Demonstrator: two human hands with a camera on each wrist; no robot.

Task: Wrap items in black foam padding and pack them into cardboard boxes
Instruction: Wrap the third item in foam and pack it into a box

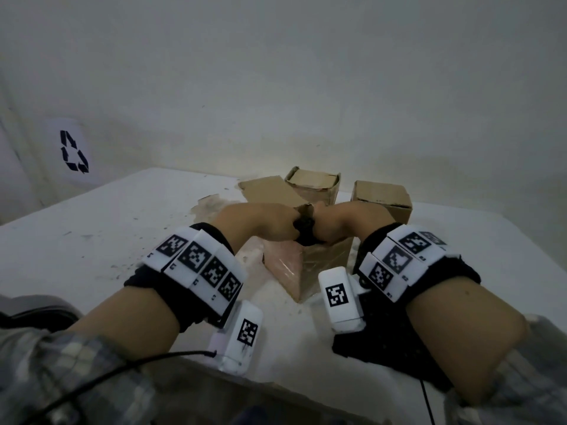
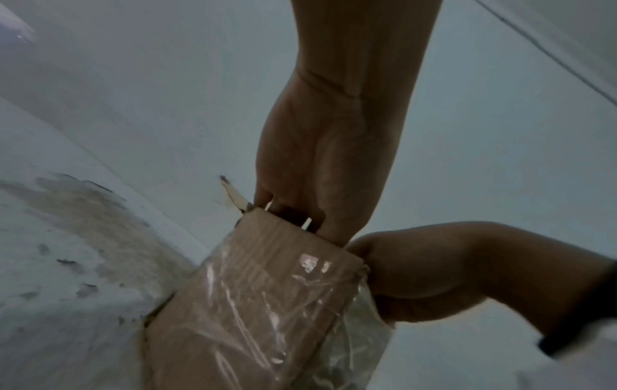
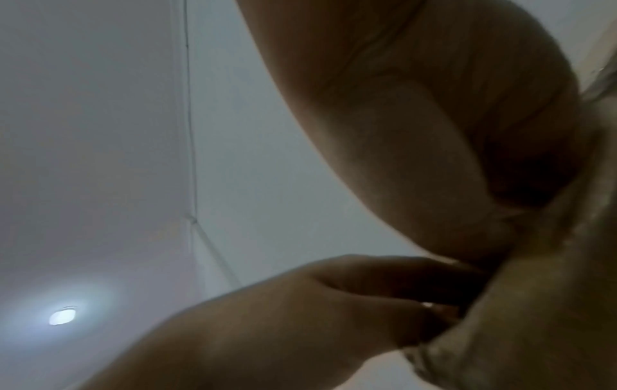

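A cardboard box (image 1: 319,268) wrapped in clear tape stands on the table's middle, open at the top. Both hands meet over its opening with a black foam bundle (image 1: 305,230) squeezed between them. My left hand (image 1: 276,223) curls round the bundle from the left, and my right hand (image 1: 334,223) curls round it from the right. In the left wrist view the left hand (image 2: 300,171) dips its fingers behind the box (image 2: 267,303) rim, and the right hand (image 2: 434,271) is bunched at the box's corner. What the foam wraps is hidden.
Behind the hands stand an open cardboard box (image 1: 313,182) and a closed one (image 1: 380,197), with a flat cardboard piece (image 1: 270,191) to their left. The white table (image 1: 122,225) is stained and chipped. A white bin with a recycling mark (image 1: 73,151) stands far left.
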